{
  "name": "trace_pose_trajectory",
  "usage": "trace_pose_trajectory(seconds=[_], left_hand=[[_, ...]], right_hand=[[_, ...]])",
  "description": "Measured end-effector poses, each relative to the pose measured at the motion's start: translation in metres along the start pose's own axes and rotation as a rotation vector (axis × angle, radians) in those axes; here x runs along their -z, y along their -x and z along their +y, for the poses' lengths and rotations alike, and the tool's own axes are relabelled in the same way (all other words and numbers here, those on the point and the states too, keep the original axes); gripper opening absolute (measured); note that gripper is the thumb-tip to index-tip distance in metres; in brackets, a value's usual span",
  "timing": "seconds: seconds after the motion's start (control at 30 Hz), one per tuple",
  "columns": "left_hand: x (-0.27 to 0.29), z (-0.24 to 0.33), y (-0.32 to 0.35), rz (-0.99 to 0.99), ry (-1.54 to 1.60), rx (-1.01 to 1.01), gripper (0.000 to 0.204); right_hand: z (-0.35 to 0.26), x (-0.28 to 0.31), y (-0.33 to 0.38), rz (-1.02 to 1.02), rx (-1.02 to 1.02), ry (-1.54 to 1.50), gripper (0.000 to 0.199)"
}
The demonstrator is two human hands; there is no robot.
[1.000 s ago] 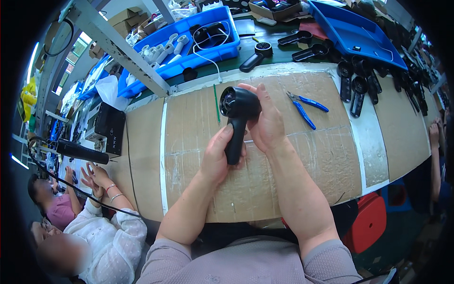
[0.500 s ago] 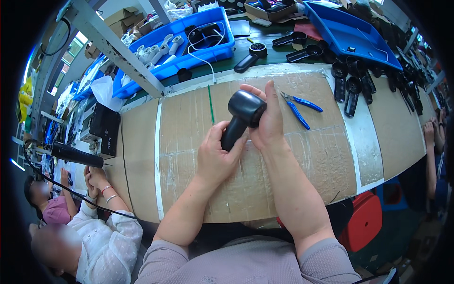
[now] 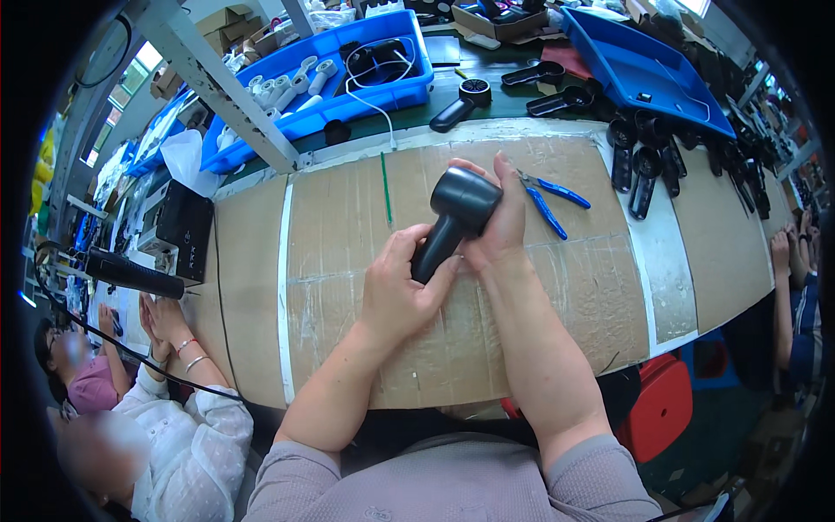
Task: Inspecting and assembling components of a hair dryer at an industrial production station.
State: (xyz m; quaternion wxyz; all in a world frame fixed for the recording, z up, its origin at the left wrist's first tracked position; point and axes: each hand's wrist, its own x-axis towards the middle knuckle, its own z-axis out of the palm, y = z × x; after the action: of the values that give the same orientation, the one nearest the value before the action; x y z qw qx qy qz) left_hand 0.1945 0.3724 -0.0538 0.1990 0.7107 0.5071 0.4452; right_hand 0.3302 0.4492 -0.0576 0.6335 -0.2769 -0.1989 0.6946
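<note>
A cardboard-covered worktop (image 3: 600,304) runs across this crowded workroom, with a blue tray (image 3: 357,111) at its far edge and blue-handled cutters (image 3: 546,213) lying to the right. Above the middle of it, the person holds a black handheld device (image 3: 464,202), tilted, its rounded head up and away, its handle slanting down to the left. From where I stand, the left hand (image 3: 402,283) is closed around the handle, thumb along its near side. The right hand (image 3: 504,222) is more open, cupped against the head's right side, its fingers partly hidden behind.

I'd judge the thing fairly light but top-heavy, a stiff plastic shell with a smooth, glossy head that could slide under dry fingers. The handle looks the surest place to grip, with a palm steadying the head; squeezing hard or dropping it might crack the casing.
</note>
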Motion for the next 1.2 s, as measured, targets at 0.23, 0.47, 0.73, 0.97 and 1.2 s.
trace_pose_trajectory(seconds=[0.23,0.47,0.73,0.97,1.2], left_hand=[[0.008,0.002,-0.002,-0.177,0.236,0.201,0.033],[0.013,-0.009,-0.006,0.115,0.719,0.482,0.031],[0.024,-0.003,-0.022,0.481,0.858,0.502,0.045],[0.017,-0.026,-0.017,0.332,0.925,0.557,0.042],[0.018,-0.031,-0.011,0.19,0.928,0.61,0.038]], right_hand=[[0.007,-0.006,0.003,-0.121,-0.054,0.069,0.07],[0.028,-0.009,0.004,-0.169,-0.042,0.18,0.058],[0.037,-0.021,0.032,-0.526,-0.284,0.554,0.027],[0.046,-0.015,0.028,-0.482,-0.283,0.482,0.028],[0.048,-0.016,0.029,-0.438,-0.141,0.439,0.029]])
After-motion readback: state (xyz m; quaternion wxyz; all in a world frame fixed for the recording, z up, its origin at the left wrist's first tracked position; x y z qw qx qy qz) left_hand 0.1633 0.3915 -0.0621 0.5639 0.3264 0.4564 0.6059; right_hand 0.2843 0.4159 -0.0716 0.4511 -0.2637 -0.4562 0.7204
